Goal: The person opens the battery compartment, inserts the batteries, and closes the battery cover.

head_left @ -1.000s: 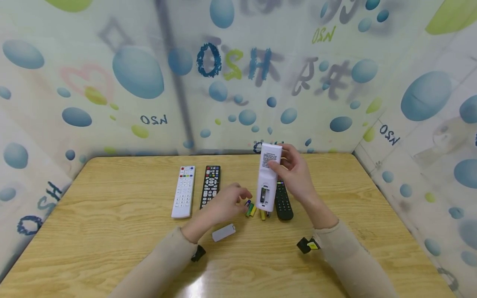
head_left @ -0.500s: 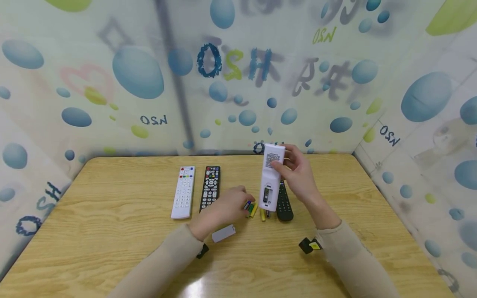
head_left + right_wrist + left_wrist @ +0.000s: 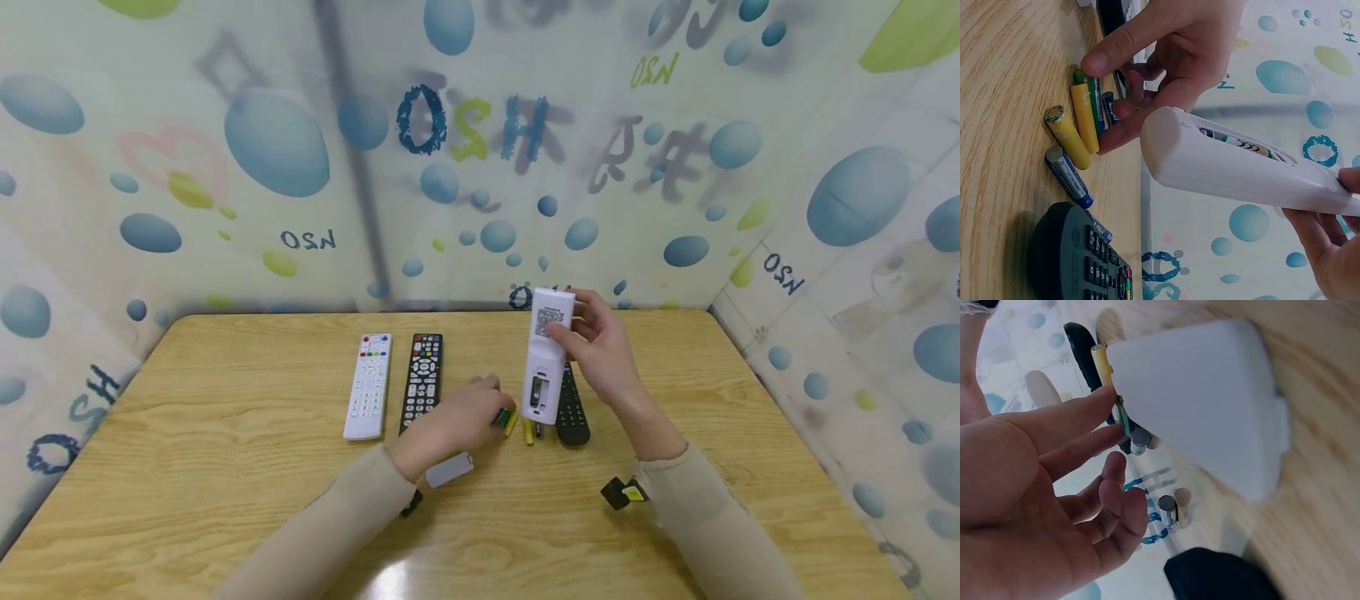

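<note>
My right hand holds up a white remote control, its back facing me. The remote's battery compartment is uncovered; in the right wrist view a battery lies inside it. Low over the table, my left hand has its thumb and index finger at the two ends of a green battery, pinching it. Right beside that one lies a yellow battery. Another yellow battery and a blue-and-silver battery lie close by. The white battery cover rests on the table nearer me.
A second white remote and a black remote lie to the left, the black one partly behind my left hand. Another black remote lies behind the held remote. The wooden table meets a patterned backdrop at its far edge.
My left hand has moved right and onto the batteries, with thumb and finger now on the green one. The remote in my right hand has shifted slightly right, then stayed put.
</note>
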The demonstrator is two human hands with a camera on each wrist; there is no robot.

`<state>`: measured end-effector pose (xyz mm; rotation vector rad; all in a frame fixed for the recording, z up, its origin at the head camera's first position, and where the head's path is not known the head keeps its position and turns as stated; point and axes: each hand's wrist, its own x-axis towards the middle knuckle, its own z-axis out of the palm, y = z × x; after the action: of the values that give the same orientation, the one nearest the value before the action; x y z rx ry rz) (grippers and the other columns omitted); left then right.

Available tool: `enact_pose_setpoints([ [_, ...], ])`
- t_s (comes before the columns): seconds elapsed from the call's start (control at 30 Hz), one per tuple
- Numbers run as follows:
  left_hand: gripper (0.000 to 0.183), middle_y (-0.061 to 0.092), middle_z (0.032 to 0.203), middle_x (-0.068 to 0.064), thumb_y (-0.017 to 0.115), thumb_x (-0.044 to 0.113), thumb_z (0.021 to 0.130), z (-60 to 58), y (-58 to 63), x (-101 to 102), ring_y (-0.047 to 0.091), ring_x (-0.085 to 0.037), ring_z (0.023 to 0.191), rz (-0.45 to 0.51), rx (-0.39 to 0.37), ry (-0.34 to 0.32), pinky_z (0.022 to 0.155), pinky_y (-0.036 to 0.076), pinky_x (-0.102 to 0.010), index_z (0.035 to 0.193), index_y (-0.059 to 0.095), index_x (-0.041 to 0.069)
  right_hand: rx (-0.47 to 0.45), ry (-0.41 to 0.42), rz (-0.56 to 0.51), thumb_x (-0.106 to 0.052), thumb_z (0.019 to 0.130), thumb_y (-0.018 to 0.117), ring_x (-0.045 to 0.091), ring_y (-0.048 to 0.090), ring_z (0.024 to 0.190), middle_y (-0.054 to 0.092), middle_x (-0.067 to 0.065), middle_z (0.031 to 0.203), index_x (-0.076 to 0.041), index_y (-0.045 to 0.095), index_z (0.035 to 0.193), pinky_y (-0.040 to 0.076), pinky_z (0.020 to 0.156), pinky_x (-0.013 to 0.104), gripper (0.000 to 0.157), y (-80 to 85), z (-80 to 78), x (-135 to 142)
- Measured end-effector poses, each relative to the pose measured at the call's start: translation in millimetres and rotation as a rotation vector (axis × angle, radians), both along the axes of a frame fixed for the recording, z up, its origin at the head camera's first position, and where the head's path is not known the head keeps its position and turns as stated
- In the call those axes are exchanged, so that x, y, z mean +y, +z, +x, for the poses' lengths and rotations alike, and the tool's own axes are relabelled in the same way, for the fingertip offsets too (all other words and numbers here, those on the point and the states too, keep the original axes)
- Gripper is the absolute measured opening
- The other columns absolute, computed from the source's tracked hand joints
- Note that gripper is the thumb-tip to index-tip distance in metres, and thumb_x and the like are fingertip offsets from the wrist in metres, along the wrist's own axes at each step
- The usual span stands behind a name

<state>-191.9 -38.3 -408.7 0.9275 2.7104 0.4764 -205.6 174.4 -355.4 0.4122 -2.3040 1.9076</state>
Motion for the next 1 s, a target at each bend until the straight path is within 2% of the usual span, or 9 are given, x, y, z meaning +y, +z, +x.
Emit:
enact_pose_setpoints([
  [0.27, 0.035, 0.061, 0.111, -0.004, 0.082, 0.018, 0.09, 1.7, 1.2, -1.2, 0.056, -0.018, 0.1, -0.009, -0.023, 0.0, 0.088, 0.053, -0.033, 0.122, 0.073, 0.009, 0.013, 0.007, 0.006, -0.008, 0.101, 0.066, 0.033, 0.063, 0.108, 0.057, 0.019, 0.128, -0.004, 0.048, 0.142, 0.06, 0.073, 0.033, 0.046, 0.5, 1.0, -0.5],
  [0.57, 0.027, 0.059, 0.102, -0.002, 0.085, 0.009, 0.085, 3.2, 4.6, -3.2, 0.056, -0.017, 0.094, 0.054, -0.061, 0.018, 0.083, 0.053, -0.031, 0.108, 0.071, 0.01, 0.015, 0.009, 0.009, -0.008, 0.101, 0.067, 0.033, 0.063, 0.106, 0.058, 0.02, 0.127, -0.003, 0.048, 0.142, 0.059, 0.071, 0.031, 0.046, 0.7, 1.3, -1.2],
  [0.7, 0.025, 0.058, 0.1, -0.001, 0.082, 0.005, 0.086, 3.9, 5.3, -4.1, 0.056, -0.016, 0.089, 0.076, -0.098, 0.035, 0.077, 0.052, -0.029, 0.108, 0.07, 0.01, 0.015, 0.008, 0.007, -0.007, 0.101, 0.066, 0.033, 0.063, 0.106, 0.058, 0.02, 0.128, -0.003, 0.048, 0.142, 0.059, 0.071, 0.032, 0.045, 1.4, 1.9, -1.4],
  [1.0, 0.015, 0.066, 0.097, 0.0, 0.072, 0.001, 0.093, 1.2, 0.4, -7.2, 0.059, -0.014, 0.09, 0.158, -0.127, 0.046, 0.08, 0.053, -0.031, 0.106, 0.071, 0.009, 0.007, 0.013, -0.002, -0.007, 0.101, 0.066, 0.033, 0.062, 0.107, 0.058, 0.019, 0.129, -0.004, 0.048, 0.143, 0.06, 0.072, 0.032, 0.046, 1.1, 2.2, -0.8],
])
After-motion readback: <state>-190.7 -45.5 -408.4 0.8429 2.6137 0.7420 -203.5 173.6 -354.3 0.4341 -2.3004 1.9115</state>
